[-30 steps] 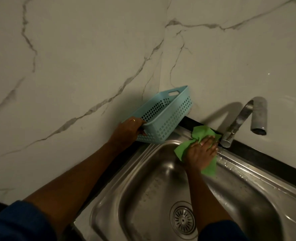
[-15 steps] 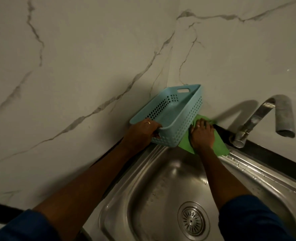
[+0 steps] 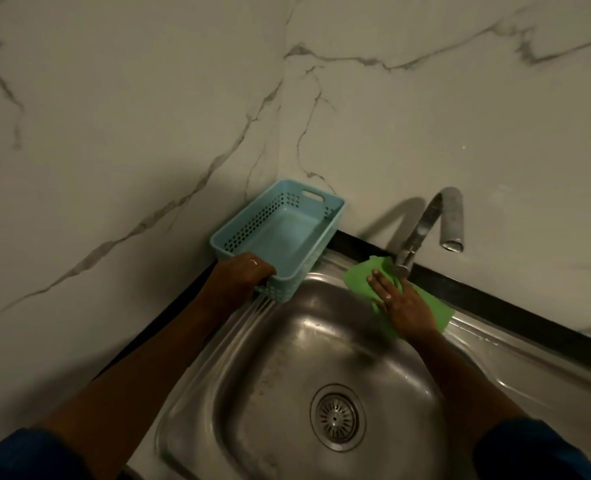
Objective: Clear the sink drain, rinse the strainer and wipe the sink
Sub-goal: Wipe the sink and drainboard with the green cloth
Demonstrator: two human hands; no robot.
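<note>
Now at the sink's back rim: left hand grips the basket, right hand flat on the cloth

Left-hand fingers curl over the near end of the pale blue slotted basket, which sits in the wall corner with its long axis running toward 1 o'clock; whether it rests on the rim or is raised off it I cannot tell. The steel sink looks dull and streaked, with the strainer seated in the drain at 7 o'clock from the right hand. The green cloth lies spread along the back ledge, its long axis from 10 to 4 o'clock, the basket near it at 10 o'clock. Straight right-hand fingers press it down just beside the base of the tap at 1 o'clock, so this nearer hand probably wipes next along the ledge
</note>
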